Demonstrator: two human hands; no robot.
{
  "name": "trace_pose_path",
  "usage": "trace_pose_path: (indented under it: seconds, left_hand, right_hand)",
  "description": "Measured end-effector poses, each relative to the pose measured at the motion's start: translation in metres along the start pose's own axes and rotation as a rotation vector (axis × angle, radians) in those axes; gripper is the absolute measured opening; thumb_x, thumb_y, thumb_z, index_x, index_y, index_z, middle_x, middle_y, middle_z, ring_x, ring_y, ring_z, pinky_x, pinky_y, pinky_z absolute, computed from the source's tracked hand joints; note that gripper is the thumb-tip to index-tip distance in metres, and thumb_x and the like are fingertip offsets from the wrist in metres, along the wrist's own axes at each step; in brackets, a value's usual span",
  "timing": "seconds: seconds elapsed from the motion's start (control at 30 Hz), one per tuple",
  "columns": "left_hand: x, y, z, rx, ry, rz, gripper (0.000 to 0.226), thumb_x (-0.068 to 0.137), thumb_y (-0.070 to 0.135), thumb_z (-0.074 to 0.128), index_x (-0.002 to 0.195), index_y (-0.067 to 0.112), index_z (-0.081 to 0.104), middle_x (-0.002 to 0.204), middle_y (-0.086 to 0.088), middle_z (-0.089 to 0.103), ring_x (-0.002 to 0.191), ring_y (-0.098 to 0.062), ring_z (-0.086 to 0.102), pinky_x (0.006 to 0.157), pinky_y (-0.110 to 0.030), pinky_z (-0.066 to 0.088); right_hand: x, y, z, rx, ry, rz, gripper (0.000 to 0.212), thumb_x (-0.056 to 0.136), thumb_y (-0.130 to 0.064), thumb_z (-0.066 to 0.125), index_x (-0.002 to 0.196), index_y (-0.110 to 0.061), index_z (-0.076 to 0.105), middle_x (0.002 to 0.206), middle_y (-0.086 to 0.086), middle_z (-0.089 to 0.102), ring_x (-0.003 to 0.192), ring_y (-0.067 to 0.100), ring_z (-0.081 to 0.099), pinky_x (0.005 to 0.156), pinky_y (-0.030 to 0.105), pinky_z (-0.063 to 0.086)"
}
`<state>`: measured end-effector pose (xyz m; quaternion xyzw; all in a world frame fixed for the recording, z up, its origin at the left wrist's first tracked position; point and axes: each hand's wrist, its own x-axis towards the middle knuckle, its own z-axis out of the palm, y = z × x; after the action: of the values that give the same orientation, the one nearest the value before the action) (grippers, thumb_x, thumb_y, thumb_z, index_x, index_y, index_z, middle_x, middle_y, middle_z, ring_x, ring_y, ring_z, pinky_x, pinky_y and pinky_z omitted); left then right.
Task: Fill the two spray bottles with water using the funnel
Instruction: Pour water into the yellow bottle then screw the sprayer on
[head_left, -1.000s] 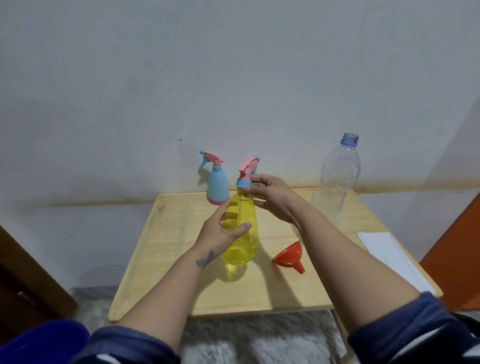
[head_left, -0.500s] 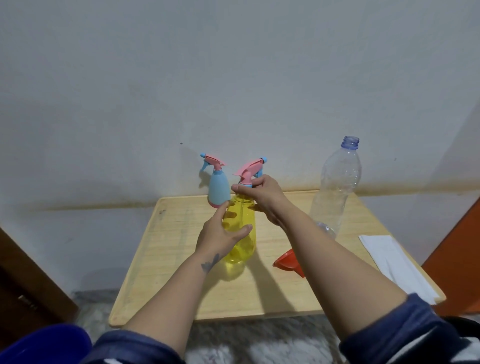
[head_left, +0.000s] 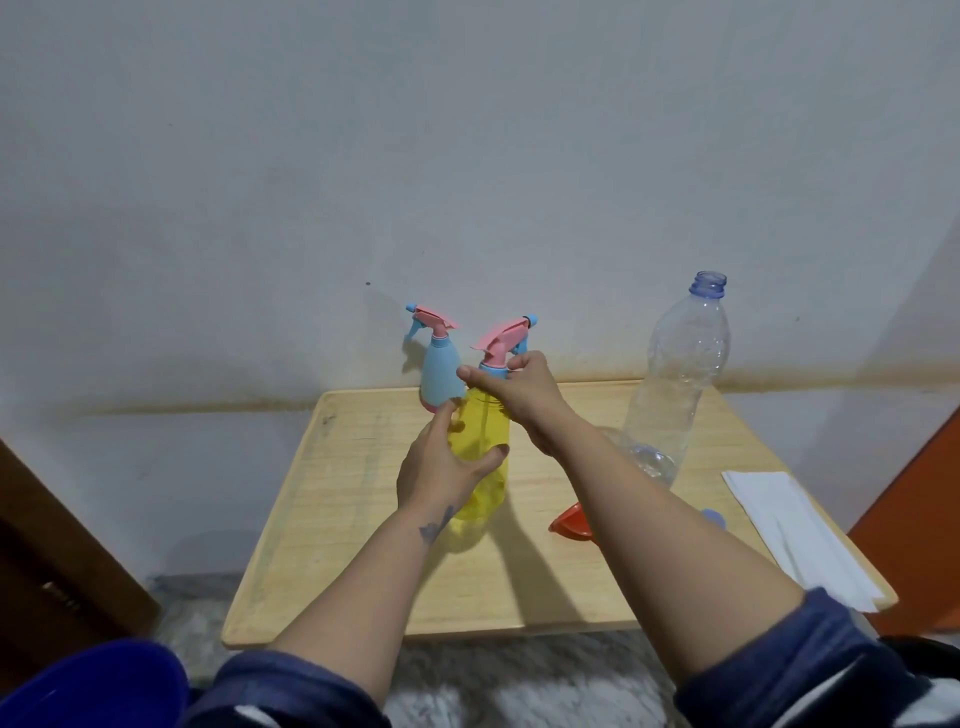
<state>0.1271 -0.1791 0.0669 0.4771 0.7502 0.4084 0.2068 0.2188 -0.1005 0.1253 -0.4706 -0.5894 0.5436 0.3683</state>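
Yellow plastic glows where the left hand (head_left: 441, 467) wraps around the belly of the yellow spray bottle (head_left: 480, 457), fingers closed on it to brace it upright on the wooden tabletop (head_left: 363, 519). Right hand (head_left: 511, 387) is pinched shut on the collar just under the pink trigger head (head_left: 504, 338), a grip that suits twisting the top off so the neck is free for filling. Head looks tilted, so it may already be loosening; I cannot tell for sure. Blue spray bottle (head_left: 440, 376) stands just behind, near the wall, cap on, out of the working space. Orange funnel (head_left: 569, 522) lies on its side near the right forearm, partly hidden by it, within easy reach for the next step. Clear water bottle (head_left: 675, 374) stands uncapped at the back right, with only a little water showing low down. White paper (head_left: 789, 530) rests at the right edge, likely for spills. Neither of the 2 sprayers is being filled yet
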Motion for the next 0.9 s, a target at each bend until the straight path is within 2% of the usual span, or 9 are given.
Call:
trace_pose_path:
  seconds: [0.07,0.13,0.2,0.27,0.33,0.47,0.57,0.73,0.9]
  left_hand:
    - [0.001,0.0,-0.001,-0.002,0.026,-0.009,0.069,0.069,0.055,0.072,0.129,0.042,0.04,0.12,0.011,0.058,0.104,-0.018,0.059,0.081,-0.038,0.052]
    - [0.0,0.0,-0.001,-0.003,0.05,-0.018,0.068,0.068,0.056,0.072,0.127,0.043,0.04,0.119,0.01,0.059,0.102,-0.019,0.059,0.081,-0.039,0.053]
    - [-0.001,0.001,0.001,-0.002,0.061,-0.027,0.069,0.068,0.057,0.073,0.127,0.042,0.04,0.119,0.009,0.058,0.103,-0.02,0.059,0.081,-0.041,0.053]
    - [-0.003,0.003,0.005,0.006,0.064,-0.024,0.069,0.068,0.058,0.073,0.127,0.041,0.04,0.12,0.01,0.057,0.105,-0.019,0.058,0.081,-0.039,0.052]
    - [-0.004,0.006,0.007,0.008,0.062,-0.033,0.07,0.069,0.058,0.073,0.127,0.04,0.039,0.122,0.01,0.057,0.108,-0.019,0.058,0.081,-0.036,0.051]
    - [-0.003,0.005,0.007,0.003,0.068,-0.062,0.071,0.068,0.06,0.073,0.127,0.042,0.04,0.122,0.01,0.057,0.107,-0.019,0.059,0.082,-0.039,0.052]
    - [-0.006,0.008,0.013,0.061,0.096,-0.058,0.069,0.069,0.06,0.072,0.125,0.039,0.04,0.118,0.008,0.057,0.105,-0.021,0.058,0.078,-0.039,0.052]
    - [-0.015,0.013,0.026,0.199,0.155,-0.096,0.075,0.068,0.065,0.07,0.128,0.036,0.036,0.119,0.001,0.054,0.108,-0.027,0.055,0.08,-0.042,0.052]
    - [-0.023,0.011,0.024,0.239,0.008,0.071,0.071,0.072,0.075,0.054,0.132,0.042,0.036,0.121,0.012,0.051,0.113,-0.016,0.05,0.094,-0.043,0.043]
  right_hand:
    - [0.0,-0.002,-0.001,0.07,-0.13,0.051,0.035,0.085,-0.04,0.065,0.106,-0.013,0.054,0.1,0.004,0.058,0.092,0.017,0.057,0.082,0.033,0.047]
    - [-0.003,-0.005,-0.003,0.115,-0.184,0.044,0.014,0.092,-0.029,0.055,0.09,-0.017,0.061,0.09,0.004,0.06,0.081,0.016,0.055,0.076,0.031,0.044]
    - [-0.002,-0.004,-0.003,0.067,-0.084,-0.009,0.013,0.087,-0.026,0.065,0.079,-0.018,0.06,0.083,0.004,0.059,0.074,0.016,0.054,0.069,0.031,0.044]
    - [0.0,0.001,-0.001,-0.041,0.08,-0.056,0.029,0.078,-0.03,0.076,0.073,-0.017,0.051,0.076,0.004,0.051,0.069,0.016,0.049,0.064,0.032,0.041]
    - [0.001,0.005,0.001,-0.074,0.134,-0.071,0.038,0.074,-0.035,0.078,0.081,-0.017,0.046,0.078,0.001,0.047,0.069,0.013,0.047,0.064,0.028,0.041]
    - [0.002,0.003,-0.004,-0.024,-0.078,0.024,0.047,0.084,-0.038,0.066,0.119,-0.009,0.054,0.107,0.004,0.059,0.1,0.02,0.058,0.087,0.035,0.049]
    - [0.001,0.003,-0.007,-0.1,0.025,-0.058,0.029,0.084,-0.03,0.067,0.101,-0.007,0.067,0.091,0.007,0.062,0.084,0.02,0.057,0.073,0.034,0.045]
    - [-0.01,0.005,-0.002,-0.196,0.09,-0.1,0.024,0.089,-0.028,0.057,0.102,-0.007,0.063,0.088,0.005,0.058,0.079,0.019,0.051,0.07,0.032,0.041]
    - [-0.01,0.008,-0.02,0.082,0.155,0.041,0.011,0.091,-0.016,0.043,0.098,-0.009,0.047,0.073,0.003,0.048,0.059,0.015,0.042,0.053,0.026,0.034]
